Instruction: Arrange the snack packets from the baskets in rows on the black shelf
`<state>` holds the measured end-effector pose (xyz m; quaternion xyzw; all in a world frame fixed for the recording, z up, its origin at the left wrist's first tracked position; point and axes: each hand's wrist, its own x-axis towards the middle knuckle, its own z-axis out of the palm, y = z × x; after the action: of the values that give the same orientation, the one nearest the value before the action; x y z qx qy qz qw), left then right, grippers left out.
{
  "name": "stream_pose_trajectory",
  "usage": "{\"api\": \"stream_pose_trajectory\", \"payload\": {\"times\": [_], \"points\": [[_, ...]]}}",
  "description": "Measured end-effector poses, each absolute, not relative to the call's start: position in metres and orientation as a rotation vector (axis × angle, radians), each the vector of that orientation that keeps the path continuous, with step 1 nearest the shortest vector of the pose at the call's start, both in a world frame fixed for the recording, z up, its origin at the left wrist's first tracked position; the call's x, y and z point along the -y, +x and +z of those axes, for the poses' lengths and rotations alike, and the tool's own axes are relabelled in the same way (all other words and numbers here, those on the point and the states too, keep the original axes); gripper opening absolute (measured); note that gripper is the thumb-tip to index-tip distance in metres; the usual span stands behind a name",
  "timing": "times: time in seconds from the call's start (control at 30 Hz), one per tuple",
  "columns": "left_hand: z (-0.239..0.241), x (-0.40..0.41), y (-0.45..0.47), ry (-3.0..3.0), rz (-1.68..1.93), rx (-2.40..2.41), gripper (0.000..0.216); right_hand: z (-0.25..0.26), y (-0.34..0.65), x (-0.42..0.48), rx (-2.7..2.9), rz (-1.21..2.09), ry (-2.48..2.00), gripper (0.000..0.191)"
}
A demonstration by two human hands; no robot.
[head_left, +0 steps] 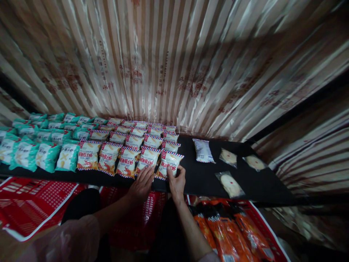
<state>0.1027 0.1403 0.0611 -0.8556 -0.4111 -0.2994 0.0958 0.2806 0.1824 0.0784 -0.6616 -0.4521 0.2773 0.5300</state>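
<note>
Rows of white snack bags with red lettering and striped edges stand upright on a black shelf. My right hand grips the bag at the right end of the front row, thumb on its face and fingers around its right side. Resting on the lower front of the neighbouring bag is my left hand, its fingers stretched out and lying flat. Part of both bags is hidden behind my hands.
Teal snack bags fill the shelf's left. A bag lying flat and several clear-wrapped round items are at right. Below are red baskets and orange packages. A striped curtain hangs behind.
</note>
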Motion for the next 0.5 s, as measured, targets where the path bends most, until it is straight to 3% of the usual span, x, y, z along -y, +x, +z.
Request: {"api": "stream_pose_trajectory", "payload": {"times": [0.13,0.33,0.5], "points": [[0.061,-0.141,0.102,-2.524,-0.92,1.17,0.04,0.079,0.281,-0.181,1.071,0.667,-1.584,0.054],[0.064,-0.14,0.102,-2.508,-0.915,1.164,0.04,0.08,0.282,-0.183,1.135,0.689,-1.508,0.079],[0.063,-0.138,0.104,-2.43,-0.889,1.205,0.041,0.082,0.286,-0.191,1.178,0.694,-1.548,0.084]]}}
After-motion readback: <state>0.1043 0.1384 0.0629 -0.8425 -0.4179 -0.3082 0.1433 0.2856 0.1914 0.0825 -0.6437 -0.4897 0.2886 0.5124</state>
